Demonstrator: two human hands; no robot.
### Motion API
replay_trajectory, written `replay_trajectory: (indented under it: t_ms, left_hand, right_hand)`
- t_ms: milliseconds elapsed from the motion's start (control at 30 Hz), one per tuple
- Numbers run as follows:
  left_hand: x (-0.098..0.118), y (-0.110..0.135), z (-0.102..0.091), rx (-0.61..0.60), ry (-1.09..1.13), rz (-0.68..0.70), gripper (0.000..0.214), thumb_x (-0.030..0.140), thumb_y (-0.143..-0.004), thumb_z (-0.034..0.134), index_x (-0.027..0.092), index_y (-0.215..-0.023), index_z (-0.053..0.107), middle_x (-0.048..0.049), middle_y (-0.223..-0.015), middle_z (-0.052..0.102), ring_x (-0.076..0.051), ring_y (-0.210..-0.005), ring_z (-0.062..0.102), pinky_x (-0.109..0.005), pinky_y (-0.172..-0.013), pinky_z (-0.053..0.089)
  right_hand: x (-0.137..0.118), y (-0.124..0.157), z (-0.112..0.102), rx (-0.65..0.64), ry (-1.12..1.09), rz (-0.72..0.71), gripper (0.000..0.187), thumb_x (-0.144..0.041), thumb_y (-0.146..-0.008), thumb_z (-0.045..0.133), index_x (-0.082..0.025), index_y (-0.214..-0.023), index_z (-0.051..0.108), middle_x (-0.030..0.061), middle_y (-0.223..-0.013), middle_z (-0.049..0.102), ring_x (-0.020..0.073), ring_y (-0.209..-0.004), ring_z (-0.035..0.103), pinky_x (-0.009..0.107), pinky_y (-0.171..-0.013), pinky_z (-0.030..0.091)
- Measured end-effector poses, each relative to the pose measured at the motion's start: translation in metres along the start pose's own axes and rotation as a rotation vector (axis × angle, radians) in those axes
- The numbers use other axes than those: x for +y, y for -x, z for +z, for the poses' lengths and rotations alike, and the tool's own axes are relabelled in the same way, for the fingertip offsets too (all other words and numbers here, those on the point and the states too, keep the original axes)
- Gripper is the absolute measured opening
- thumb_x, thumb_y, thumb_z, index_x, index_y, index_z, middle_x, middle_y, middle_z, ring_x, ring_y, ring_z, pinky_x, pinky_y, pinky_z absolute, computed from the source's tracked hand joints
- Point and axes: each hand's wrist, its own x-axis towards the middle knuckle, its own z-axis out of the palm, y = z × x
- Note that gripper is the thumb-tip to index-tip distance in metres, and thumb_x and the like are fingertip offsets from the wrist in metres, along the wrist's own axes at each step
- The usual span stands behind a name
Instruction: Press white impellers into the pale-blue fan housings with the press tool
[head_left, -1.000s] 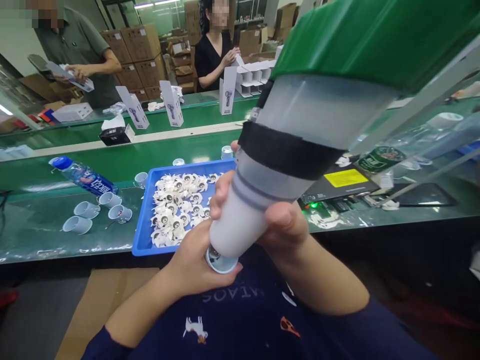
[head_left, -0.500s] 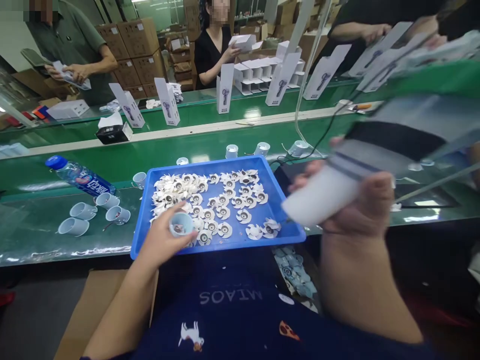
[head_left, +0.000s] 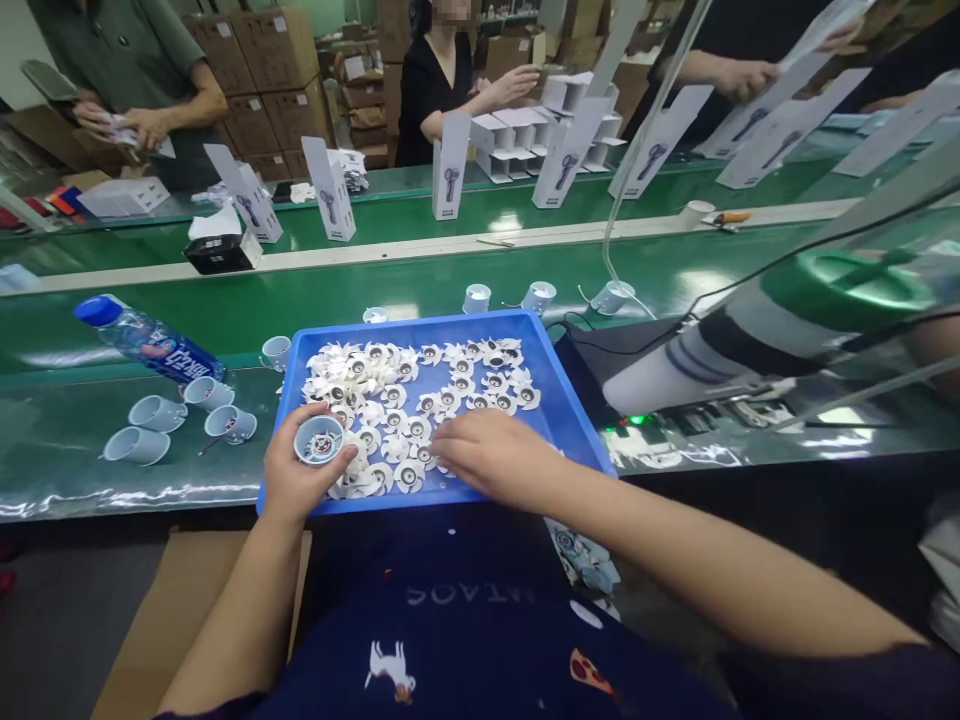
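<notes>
My left hand (head_left: 289,470) holds a pale grey plastic cup (head_left: 319,442) over the near left of the blue plastic tray (head_left: 409,328), with its open end up and a small part visible inside. My right hand (head_left: 495,460) rests with its fingers on the white bladed fan impellers (head_left: 465,385) that lie in the tray, and it holds nothing I can see. Off to the right of the tray lies a white tube (head_left: 720,350) with a dark band and a green end, touched by neither hand.
A water bottle (head_left: 142,340) and several grey cups (head_left: 154,412) lie on the green conveyor belt (head_left: 420,285) left of the tray. More cups (head_left: 538,296) stand behind it. A black unit (head_left: 630,420) shows a green light. Co-workers handle white cartons beyond the far belt.
The white tube has left my right hand and now lies to the right. My right hand has moved left onto the impellers. The cup in my left hand has moved slightly up and left.
</notes>
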Motion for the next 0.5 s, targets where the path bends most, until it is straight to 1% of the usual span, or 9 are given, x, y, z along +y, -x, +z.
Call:
replay_trajectory:
  t_ms: [33,67,133,200,233,333,400,433,500]
  left_hand:
    - [0.0,0.001,0.0,0.013,0.004,0.005,0.056,0.045,-0.074,0.079,0.017,-0.119,0.06,-0.0064,-0.1,0.072,-0.022,-0.093,0.07,-0.041,-0.093,0.057]
    - [0.0,0.003,-0.001,0.025,0.002,0.01,0.055,0.044,-0.074,0.079,0.017,-0.119,0.06,-0.0066,-0.101,0.071,-0.022,-0.094,0.069,-0.041,-0.094,0.056]
    - [0.001,0.005,-0.001,0.046,-0.025,0.023,0.055,0.043,-0.071,0.08,0.018,-0.116,0.062,-0.0069,-0.102,0.071,-0.023,-0.095,0.069,-0.042,-0.095,0.055]
    - [0.002,0.007,0.001,0.068,-0.052,0.031,0.055,0.044,-0.069,0.081,0.018,-0.114,0.063,-0.0074,-0.104,0.07,-0.024,-0.098,0.068,-0.041,-0.095,0.055]
    - [0.002,0.007,0.002,0.082,-0.063,0.03,0.055,0.043,-0.068,0.081,0.018,-0.114,0.063,-0.0077,-0.105,0.07,-0.025,-0.1,0.068,-0.04,-0.095,0.055]
    - [0.0,0.006,0.006,0.133,-0.081,0.016,0.059,0.041,-0.068,0.082,0.018,-0.118,0.058,-0.0091,-0.111,0.067,-0.024,-0.102,0.067,-0.039,-0.093,0.056]
    - [-0.001,0.007,0.006,0.155,-0.064,0.015,0.063,0.041,-0.068,0.082,0.018,-0.12,0.054,-0.0104,-0.114,0.064,-0.024,-0.103,0.067,-0.04,-0.093,0.056]
    - [0.0,0.009,0.005,0.169,-0.045,0.027,0.064,0.042,-0.069,0.082,0.018,-0.12,0.052,-0.0113,-0.116,0.062,-0.025,-0.105,0.066,-0.041,-0.095,0.055]
    - [0.003,0.013,0.0,0.196,0.009,0.082,0.06,0.042,-0.072,0.081,0.018,-0.119,0.051,-0.0131,-0.123,0.057,-0.026,-0.116,0.061,-0.043,-0.102,0.051]
  right_hand:
    - [-0.003,-0.022,0.009,-0.135,-0.018,-0.054,0.022,-0.022,-0.101,0.052,-0.021,-0.11,0.072,0.0071,-0.106,0.069,0.0199,-0.097,0.066,0.037,-0.088,0.055]
    - [-0.006,-0.042,0.018,-0.224,-0.024,-0.086,0.02,-0.018,-0.098,0.055,-0.02,-0.108,0.072,0.0077,-0.104,0.069,0.021,-0.095,0.067,0.036,-0.086,0.054]
    - [-0.011,-0.072,0.033,-0.307,-0.019,-0.121,0.017,-0.01,-0.094,0.058,-0.016,-0.101,0.073,0.0097,-0.098,0.069,0.0224,-0.092,0.067,0.034,-0.083,0.052]
    - [-0.013,-0.09,0.045,-0.374,-0.026,-0.132,0.017,-0.006,-0.091,0.058,-0.011,-0.096,0.073,0.0127,-0.097,0.068,0.0249,-0.091,0.067,0.036,-0.081,0.051]
    - [-0.014,-0.095,0.05,-0.391,-0.042,-0.131,0.017,-0.005,-0.09,0.057,-0.01,-0.096,0.072,0.0143,-0.097,0.068,0.0266,-0.091,0.067,0.038,-0.082,0.051]
    - [-0.011,-0.097,0.053,-0.389,-0.164,-0.085,0.019,-0.001,-0.088,0.052,-0.006,-0.093,0.069,0.0187,-0.098,0.066,0.031,-0.094,0.064,0.051,-0.091,0.046]
    - [-0.008,-0.09,0.045,-0.345,-0.327,-0.012,0.017,-0.001,-0.085,0.051,-0.005,-0.092,0.066,0.0205,-0.1,0.063,0.0323,-0.099,0.061,0.056,-0.097,0.04]
    - [-0.006,-0.083,0.039,-0.316,-0.441,0.028,0.016,-0.004,-0.086,0.051,-0.006,-0.096,0.064,0.02,-0.103,0.062,0.0316,-0.101,0.06,0.057,-0.099,0.039]
    - [-0.004,-0.066,0.023,-0.257,-0.736,0.106,0.019,-0.018,-0.091,0.051,-0.011,-0.107,0.058,0.0161,-0.107,0.059,0.0266,-0.102,0.058,0.051,-0.099,0.042]
